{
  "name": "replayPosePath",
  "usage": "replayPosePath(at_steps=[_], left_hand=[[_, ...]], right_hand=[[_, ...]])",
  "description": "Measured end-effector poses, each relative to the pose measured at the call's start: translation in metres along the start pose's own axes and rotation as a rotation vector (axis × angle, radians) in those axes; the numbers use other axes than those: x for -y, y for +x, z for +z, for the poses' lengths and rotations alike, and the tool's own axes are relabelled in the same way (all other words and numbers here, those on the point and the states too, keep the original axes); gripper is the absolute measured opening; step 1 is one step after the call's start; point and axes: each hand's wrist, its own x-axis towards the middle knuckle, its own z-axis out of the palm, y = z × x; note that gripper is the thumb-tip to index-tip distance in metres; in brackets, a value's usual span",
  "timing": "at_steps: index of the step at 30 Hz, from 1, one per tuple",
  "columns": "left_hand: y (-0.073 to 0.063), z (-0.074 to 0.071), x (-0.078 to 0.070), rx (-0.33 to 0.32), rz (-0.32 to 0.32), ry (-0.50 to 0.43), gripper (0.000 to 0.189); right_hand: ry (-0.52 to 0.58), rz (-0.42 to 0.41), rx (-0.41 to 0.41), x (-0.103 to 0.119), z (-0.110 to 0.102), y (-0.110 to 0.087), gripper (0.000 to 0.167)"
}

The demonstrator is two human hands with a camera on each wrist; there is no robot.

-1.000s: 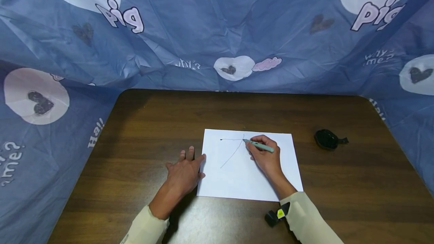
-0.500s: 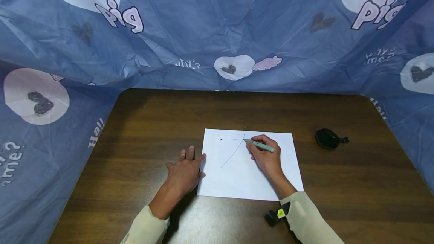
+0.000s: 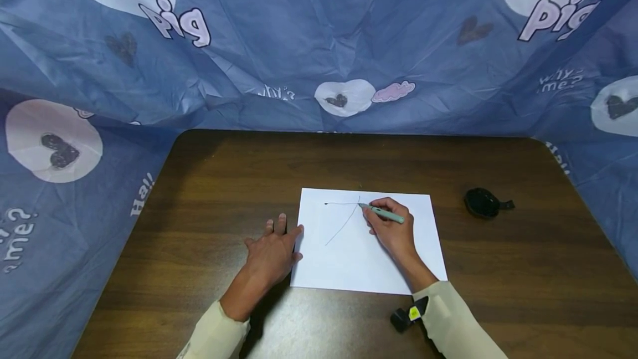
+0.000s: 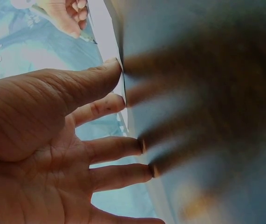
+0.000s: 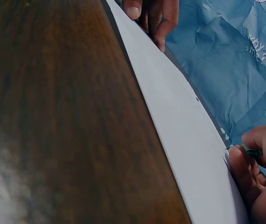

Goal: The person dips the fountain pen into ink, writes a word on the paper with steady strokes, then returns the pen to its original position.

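A white sheet of paper [image 3: 339, 270] lies on the wooden table [image 3: 199, 181]. Thin dark lines run over its upper part: a near-level stroke starting at a dark dot, and a slanting stroke that crosses its right end. My right hand [image 3: 394, 231] pinches a pale green pen [image 3: 386, 214], its tip at the point where the strokes meet. At the paper's left edge my left hand [image 3: 271, 254] is spread, thumb and index fingertip on the sheet's border and the other fingers on the table. The left wrist view shows this left hand [image 4: 44, 140] with its fingers extended.
To the right on the table sits a small black object [image 3: 482, 203] with a short tab. A black device with a yellow label [image 3: 414, 313] is strapped at the right wrist. Blue printed cloth [image 3: 279, 43] hangs behind the table and along both sides.
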Motion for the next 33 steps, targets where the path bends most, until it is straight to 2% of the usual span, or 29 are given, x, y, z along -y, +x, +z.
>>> replayPosePath(at_steps=[11,26,33], left_hand=[[0.002,0.0,0.001,0.007,-0.005,0.0,0.053],[0.0,0.0,0.001,-0.008,-0.002,0.004,0.053],[0.0,0.0,0.001,0.001,-0.005,-0.004,0.053]], right_hand=[[-0.017,-0.012,0.0,0.0,-0.002,-0.001,0.014],[-0.041,0.015,0.012,-0.001,-0.009,-0.015,0.016],[-0.013,0.017,0.03,-0.003,-0.014,-0.021,0.02]])
